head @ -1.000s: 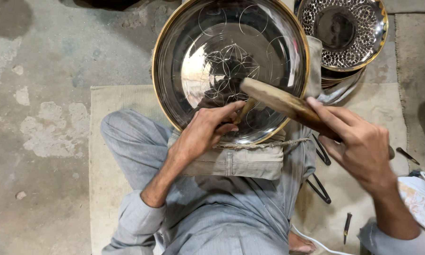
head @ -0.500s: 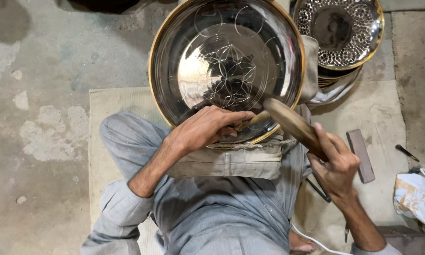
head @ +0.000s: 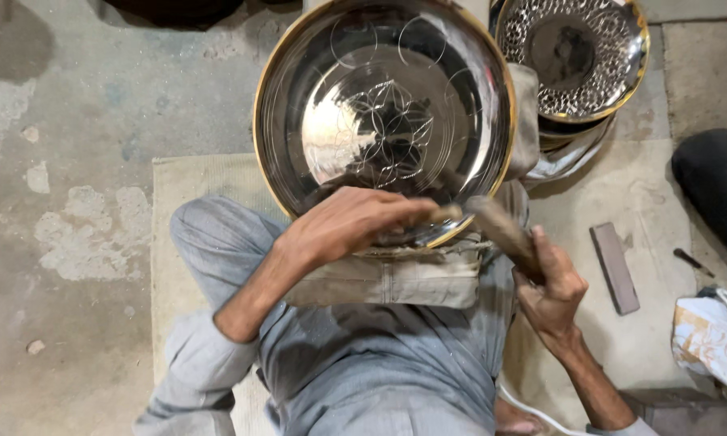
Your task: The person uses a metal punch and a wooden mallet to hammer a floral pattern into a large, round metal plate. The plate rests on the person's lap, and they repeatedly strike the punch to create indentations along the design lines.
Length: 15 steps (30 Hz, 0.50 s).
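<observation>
A large round shiny metal tray [head: 384,73] with a gold rim and a scratched flower pattern rests on folded cloth over my lap. My left hand [head: 343,224] is closed at the tray's near rim, gripping a small tool whose tip shows at the fingers. My right hand [head: 551,287] grips a wooden mallet [head: 497,228], whose head is down at the tray's near right edge, close to my left fingers.
A second, densely engraved round tray [head: 573,56] lies on stacked trays at the upper right. A flat dark stone bar [head: 615,267] lies on the mat to the right. Small metal tools [head: 691,259] and a patterned bag [head: 715,339] sit far right. Bare concrete floor spreads left.
The mallet has swung down from a raised position toward my left hand at the tray's rim. My right hand dropped lower and nearer the tray.
</observation>
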Motion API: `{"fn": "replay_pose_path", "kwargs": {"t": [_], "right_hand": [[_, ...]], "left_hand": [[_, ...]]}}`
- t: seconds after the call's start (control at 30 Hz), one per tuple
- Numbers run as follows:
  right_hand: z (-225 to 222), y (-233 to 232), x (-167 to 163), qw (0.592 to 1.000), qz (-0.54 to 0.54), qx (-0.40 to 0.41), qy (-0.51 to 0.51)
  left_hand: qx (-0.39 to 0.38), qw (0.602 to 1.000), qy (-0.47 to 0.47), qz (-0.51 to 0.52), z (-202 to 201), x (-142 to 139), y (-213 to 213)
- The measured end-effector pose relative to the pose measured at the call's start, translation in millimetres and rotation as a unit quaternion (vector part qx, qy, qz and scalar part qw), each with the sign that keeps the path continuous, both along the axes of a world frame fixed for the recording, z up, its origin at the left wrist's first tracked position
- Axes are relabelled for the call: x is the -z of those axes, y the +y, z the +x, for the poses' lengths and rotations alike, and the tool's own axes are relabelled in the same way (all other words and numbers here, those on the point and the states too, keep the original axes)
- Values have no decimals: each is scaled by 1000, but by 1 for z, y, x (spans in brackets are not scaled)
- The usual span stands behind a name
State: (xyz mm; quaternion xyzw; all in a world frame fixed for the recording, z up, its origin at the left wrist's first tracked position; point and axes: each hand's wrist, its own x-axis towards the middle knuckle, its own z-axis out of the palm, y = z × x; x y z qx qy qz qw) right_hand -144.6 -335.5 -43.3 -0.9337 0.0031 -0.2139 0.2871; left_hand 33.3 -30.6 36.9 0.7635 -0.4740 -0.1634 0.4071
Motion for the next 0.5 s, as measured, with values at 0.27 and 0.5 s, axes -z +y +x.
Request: {"fn": "replay_pose_path", "kwargs": {"t": [0.27,0.5], "right_hand": [[56,9,-42,940,318,-7,125],[106,22,-59,971,211,-92,71]], "left_hand": [[-209,963,128,-114,-1,6,34],[-195,965,136,-115,10,11,33]]}}
